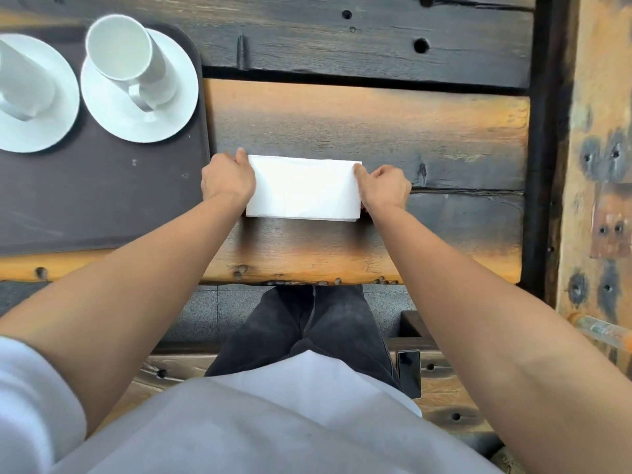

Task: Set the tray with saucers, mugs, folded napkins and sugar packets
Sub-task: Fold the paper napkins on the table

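A white napkin (304,189), folded into a rectangle, lies flat on the wooden table just right of a dark brown tray (102,200). My left hand (227,177) pinches the napkin's left edge and my right hand (384,187) pinches its right edge. On the tray's far part stand two white saucers, one (164,111) near the tray's right rim and one (51,124) cut off at the left. Each carries a white mug: the right mug (126,53) has its handle pointing toward me, the left mug (20,83) is only partly in view. No sugar packets are visible.
The table (376,114) is made of dark, scorched planks with holes and gaps. A rusty metal frame (595,131) runs along its right side. The near table edge is close to my legs, with a wooden bench (444,388) below.
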`<state>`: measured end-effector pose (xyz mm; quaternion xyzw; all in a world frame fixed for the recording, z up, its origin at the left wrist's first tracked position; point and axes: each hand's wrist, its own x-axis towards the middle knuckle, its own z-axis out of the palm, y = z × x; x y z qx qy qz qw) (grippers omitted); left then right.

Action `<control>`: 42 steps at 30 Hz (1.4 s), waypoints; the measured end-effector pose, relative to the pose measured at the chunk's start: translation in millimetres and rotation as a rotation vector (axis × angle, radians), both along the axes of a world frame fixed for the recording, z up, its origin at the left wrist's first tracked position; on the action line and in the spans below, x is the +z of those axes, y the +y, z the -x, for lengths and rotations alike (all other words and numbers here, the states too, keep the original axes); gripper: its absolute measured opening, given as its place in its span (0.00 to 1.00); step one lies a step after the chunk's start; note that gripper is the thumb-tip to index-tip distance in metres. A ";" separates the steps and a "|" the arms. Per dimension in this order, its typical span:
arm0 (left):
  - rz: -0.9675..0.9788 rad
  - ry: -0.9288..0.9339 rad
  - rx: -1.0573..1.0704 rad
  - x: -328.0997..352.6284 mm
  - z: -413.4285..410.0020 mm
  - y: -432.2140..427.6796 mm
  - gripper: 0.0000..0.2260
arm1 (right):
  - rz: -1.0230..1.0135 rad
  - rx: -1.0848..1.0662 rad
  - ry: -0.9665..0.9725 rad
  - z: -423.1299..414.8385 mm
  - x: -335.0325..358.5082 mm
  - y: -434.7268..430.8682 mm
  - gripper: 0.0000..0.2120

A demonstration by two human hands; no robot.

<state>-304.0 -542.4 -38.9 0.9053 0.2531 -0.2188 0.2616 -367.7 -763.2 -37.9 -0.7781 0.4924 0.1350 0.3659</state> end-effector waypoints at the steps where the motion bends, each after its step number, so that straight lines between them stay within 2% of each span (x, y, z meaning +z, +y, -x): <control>1: -0.003 0.002 -0.013 2.2 -0.9 2.1 0.21 | 0.030 -0.005 -0.006 2.9 2.8 -1.5 0.17; 4: -0.031 -0.006 -0.094 5.4 5.6 5.8 0.20 | 0.047 -0.005 0.018 15.6 6.0 -4.3 0.15; 10: -0.153 0.074 -0.205 12.1 24.3 -12.7 0.31 | 0.053 0.086 0.031 27.0 3.9 15.6 0.20; 15: -0.216 0.027 -0.225 8.7 26.8 -23.8 0.31 | 0.045 0.025 -0.023 19.2 -0.2 28.0 0.12; 17: -0.169 0.009 -0.189 5.0 26.6 -23.1 0.25 | 0.009 -0.014 -0.036 16.7 -2.3 28.0 0.11; 21: -0.028 -0.058 -0.157 -0.2 25.3 -18.6 0.05 | -0.035 -0.046 -0.056 15.5 -4.9 26.6 0.07; 23: 0.048 -0.060 -0.097 -0.5 24.7 -16.8 0.09 | -0.064 -0.063 -0.078 15.7 -4.7 26.6 0.06; 26: 0.132 -0.038 0.053 0.8 22.0 -14.7 0.20 | -0.113 -0.093 -0.107 14.6 -1.4 25.6 0.09; 28: 0.169 0.009 0.101 -0.7 19.3 -13.7 0.23 | -0.187 -0.093 -0.126 14.9 0.6 23.4 0.08; 30: 0.210 0.060 0.119 -4.5 16.4 -12.1 0.19 | -0.268 -0.073 -0.136 16.3 2.2 19.0 0.06; 33: 0.279 0.086 0.140 -9.2 15.7 -11.7 0.13 | -0.409 -0.072 -0.179 17.4 5.1 9.8 0.14; 35: 0.303 0.055 0.158 -8.8 18.3 -13.8 0.12 | -0.460 -0.068 -0.195 17.0 6.7 1.1 0.15; 39: 0.378 -0.054 0.137 -3.1 25.7 -15.7 0.08 | -0.597 -0.122 -0.174 12.5 4.3 -17.3 0.12; 42: 0.604 -0.126 0.131 2.9 28.6 -12.8 0.07 | -0.684 -0.130 -0.155 7.2 3.3 -29.9 0.08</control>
